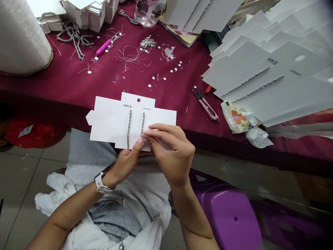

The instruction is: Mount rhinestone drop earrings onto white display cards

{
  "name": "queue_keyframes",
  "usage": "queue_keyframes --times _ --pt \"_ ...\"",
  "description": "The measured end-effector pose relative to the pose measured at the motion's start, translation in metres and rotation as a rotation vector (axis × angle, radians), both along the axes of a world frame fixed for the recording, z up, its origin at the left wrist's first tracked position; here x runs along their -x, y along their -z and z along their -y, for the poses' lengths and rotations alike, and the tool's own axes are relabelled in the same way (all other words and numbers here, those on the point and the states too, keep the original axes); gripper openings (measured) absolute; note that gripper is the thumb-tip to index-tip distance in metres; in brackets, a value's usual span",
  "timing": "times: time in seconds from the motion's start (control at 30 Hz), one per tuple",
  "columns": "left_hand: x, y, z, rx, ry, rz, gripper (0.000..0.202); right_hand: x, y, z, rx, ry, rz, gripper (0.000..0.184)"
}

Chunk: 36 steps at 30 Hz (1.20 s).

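A white earring card (109,118), printed MNG with a round hole at its top, is held over my lap at the table's front edge. Two sparkling strip earrings lie lengthwise on it, a left earring (129,130) and a right earring (142,124). My left hand (127,161) grips the card's lower edge, thumb on the front and fingers hidden behind. Thumb and fingertips of my right hand (171,149) are pinched together at the lower end of the right earring. Whether they hold the earring itself or something finer is hidden.
Pink-handled thread snips (205,104) lie right of the card. A stack of finished cards (260,69) leans at the right. Farther back are a magenta tool (103,47), rhinestone chains (74,36), loose clear threads (127,57) and a white roll (23,38). A purple stool (231,215) stands below.
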<state>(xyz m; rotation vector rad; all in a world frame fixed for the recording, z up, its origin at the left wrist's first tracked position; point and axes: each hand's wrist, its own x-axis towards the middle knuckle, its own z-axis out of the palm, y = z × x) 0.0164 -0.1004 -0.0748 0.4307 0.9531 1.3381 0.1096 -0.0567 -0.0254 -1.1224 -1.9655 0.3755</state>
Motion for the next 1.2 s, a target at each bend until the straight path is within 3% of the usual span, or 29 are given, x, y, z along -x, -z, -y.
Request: queue_keyframes --times 0.37,1.2 --pt "-0.0003 -0.0033 -0.0015 0.006 -0.005 0.014 0.045 0.0009 0.0045 -0.0003 0.02 0.139 0.095 0.004" --pt "-0.0004 -0.001 -0.0029 0.033 0.021 0.025 0.04 -0.0064 0.0006 0.0014 -0.052 0.093 0.239 0.008"
